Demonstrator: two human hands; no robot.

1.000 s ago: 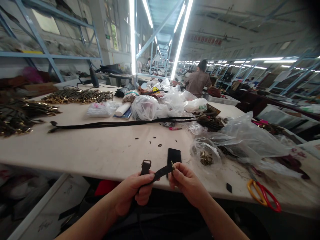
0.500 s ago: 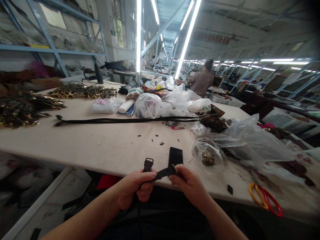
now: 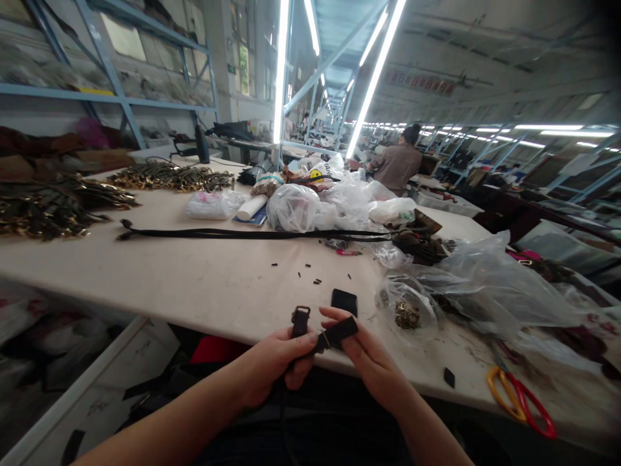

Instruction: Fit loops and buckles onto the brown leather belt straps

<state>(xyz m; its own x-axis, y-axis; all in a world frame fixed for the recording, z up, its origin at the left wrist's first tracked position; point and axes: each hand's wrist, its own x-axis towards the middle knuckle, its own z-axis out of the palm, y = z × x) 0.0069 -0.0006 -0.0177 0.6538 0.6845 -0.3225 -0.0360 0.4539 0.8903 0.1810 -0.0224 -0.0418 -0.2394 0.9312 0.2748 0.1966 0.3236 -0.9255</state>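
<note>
Just in front of the smartphone (image 3: 344,300), a left hand (image 3: 279,359) is gripping a black strap (image 3: 344,329) while a half-open right hand (image 3: 372,357) is touching its tip; buckle (image 3: 301,312) and metal loop (image 3: 326,339) are already sitting on it, tip seemingly unfastened

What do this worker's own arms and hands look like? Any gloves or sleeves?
The left hand and right hand are both bare, with no gloves. The left forearm and right forearm show no sleeves, watch or bracelet. Any clothing lower down is too dark to make out.
</note>
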